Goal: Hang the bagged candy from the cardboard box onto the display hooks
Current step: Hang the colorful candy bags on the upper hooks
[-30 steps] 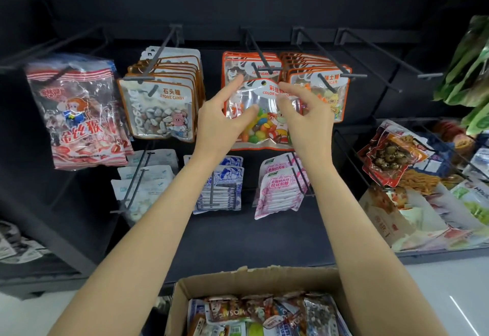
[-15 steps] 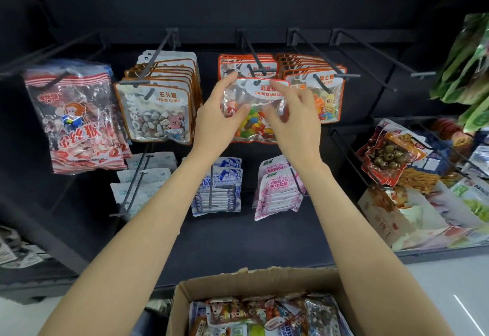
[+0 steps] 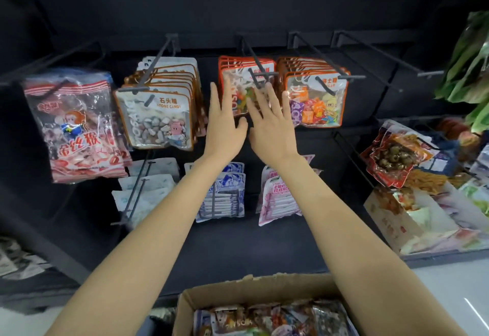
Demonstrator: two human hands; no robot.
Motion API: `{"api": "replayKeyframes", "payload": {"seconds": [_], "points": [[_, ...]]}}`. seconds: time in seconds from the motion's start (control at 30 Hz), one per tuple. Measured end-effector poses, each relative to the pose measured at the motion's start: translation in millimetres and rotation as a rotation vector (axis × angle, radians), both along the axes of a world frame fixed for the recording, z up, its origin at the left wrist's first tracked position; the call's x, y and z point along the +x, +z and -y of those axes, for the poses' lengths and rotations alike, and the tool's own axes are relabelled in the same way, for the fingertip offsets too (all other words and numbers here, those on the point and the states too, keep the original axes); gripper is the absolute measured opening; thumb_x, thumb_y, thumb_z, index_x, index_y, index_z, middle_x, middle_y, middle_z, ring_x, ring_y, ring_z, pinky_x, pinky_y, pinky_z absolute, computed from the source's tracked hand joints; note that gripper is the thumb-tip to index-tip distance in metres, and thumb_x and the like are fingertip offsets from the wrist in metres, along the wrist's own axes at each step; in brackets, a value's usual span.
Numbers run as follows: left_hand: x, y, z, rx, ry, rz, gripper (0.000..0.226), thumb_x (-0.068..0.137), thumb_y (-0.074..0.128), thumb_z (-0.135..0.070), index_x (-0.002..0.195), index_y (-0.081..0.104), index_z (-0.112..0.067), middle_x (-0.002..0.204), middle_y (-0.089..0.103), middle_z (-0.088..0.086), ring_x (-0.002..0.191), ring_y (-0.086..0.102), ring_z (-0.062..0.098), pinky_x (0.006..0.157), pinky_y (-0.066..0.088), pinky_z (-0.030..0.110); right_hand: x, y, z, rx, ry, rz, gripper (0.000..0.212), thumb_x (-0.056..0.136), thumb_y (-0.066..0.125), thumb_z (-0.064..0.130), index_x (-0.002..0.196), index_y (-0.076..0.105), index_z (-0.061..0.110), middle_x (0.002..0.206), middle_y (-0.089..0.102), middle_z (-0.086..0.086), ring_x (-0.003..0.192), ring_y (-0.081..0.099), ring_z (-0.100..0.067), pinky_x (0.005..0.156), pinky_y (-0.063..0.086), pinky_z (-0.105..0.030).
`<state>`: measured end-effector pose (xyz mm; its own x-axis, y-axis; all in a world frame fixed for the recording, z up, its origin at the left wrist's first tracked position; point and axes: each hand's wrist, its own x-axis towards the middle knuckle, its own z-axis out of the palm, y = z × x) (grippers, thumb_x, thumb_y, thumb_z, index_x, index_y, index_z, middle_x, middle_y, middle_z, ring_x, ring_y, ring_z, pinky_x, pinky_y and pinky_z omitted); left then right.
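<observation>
**Bean bag on its hook, both hands flat before it**

Your bean bag (image 3: 242, 89) hangs on the middle hook (image 3: 255, 64), front of a short stack of orange-edged bags, a little above centre at 12 o'clock. Your left hand (image 3: 225, 121) lies in front of its left edge, fingers straight and together, pointing up; your right hand (image 3: 271, 121) covers its lower right part, fingers straight and slightly spread. Neither hand curls round anything. Whether the fingertips touch the bag, you cannot tell; the picture is blurred there.

At 3 o'clock of that bag, just beside it, hangs a stack of sugar bags (image 3: 316, 100). At 9 o'clock hangs the stone candy (image 3: 156, 118), and farther that way a red-and-white bag (image 3: 76, 126). Below, at 6 o'clock of the hands, blue-and-white packs (image 3: 225, 193) and pink packs (image 3: 277, 198) hang on a lower row, with pale packs (image 3: 145, 190) to their left.

At 6 o'clock, at the bottom edge between your forearms, the box (image 3: 248, 288) stands open with more bagged candy (image 3: 270, 319) inside. At 3 o'clock, snack bags (image 3: 394, 155) lie on a side shelf.
</observation>
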<state>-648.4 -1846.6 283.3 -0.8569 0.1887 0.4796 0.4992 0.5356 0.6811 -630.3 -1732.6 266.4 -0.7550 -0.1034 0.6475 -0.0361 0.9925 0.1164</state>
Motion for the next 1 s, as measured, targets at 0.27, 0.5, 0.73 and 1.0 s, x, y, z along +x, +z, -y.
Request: {"api": "replayKeyframes", "payload": {"seconds": [0.27, 0.5, 0.73, 1.0], "points": [[102.5, -116.6, 70.0, -0.098, -0.094, -0.001, 0.039, 0.097, 0.049, -0.027, 0.136, 0.044, -0.028, 0.115, 0.060, -0.018, 0.108, 0.048, -0.005, 0.096, 0.037, 0.021, 128.8, -118.9, 5.3, -0.258, 0.308, 0.140, 0.029, 0.083, 0.056, 0.007, 0.110, 0.069, 0.009, 0.098, 0.071, -0.009, 0.099, 0.060, -0.028, 0.085, 0.052, -0.039], [135.3, -246.4, 154.8, -0.414, -0.029, 0.264, 0.032, 0.091, 0.051, -0.035, 0.118, 0.061, -0.023, 0.092, 0.070, -0.017, 0.061, 0.051, -0.011, 0.054, 0.043, 0.009, 181.6, -249.9, -3.9, -0.556, 0.147, 1.106, 0.031, 0.097, 0.046, 0.023, 0.123, 0.060, 0.030, 0.108, 0.069, -0.003, 0.097, 0.064, -0.027, 0.085, 0.049, -0.036], [157.5, -336.8, 186.0, -0.559, 0.237, 0.880, 0.062, 0.090, 0.061, -0.033, 0.144, 0.036, -0.016, 0.136, 0.049, 0.010, 0.116, 0.054, 0.028, 0.094, 0.043, 0.037, 193.6, -353.2, 41.2, -0.471, 0.155, 1.257, 0.047, 0.094, 0.053, 0.034, 0.139, 0.042, 0.024, 0.135, 0.049, -0.004, 0.124, 0.047, -0.025, 0.095, 0.046, -0.036], [178.3, -364.9, 194.9, -0.545, 0.305, 0.849, 0.049, 0.088, 0.062, -0.019, 0.136, 0.048, -0.023, 0.123, 0.060, 0.007, 0.105, 0.060, 0.028, 0.085, 0.051, 0.039, 167.6, -428.7, 99.7, -0.012, 0.163, 1.393, 0.098, 0.089, 0.064, 0.028, 0.151, -0.012, 0.017, 0.159, -0.007, -0.014, 0.146, 0.003, -0.037, 0.118, 0.016, -0.048]]}}
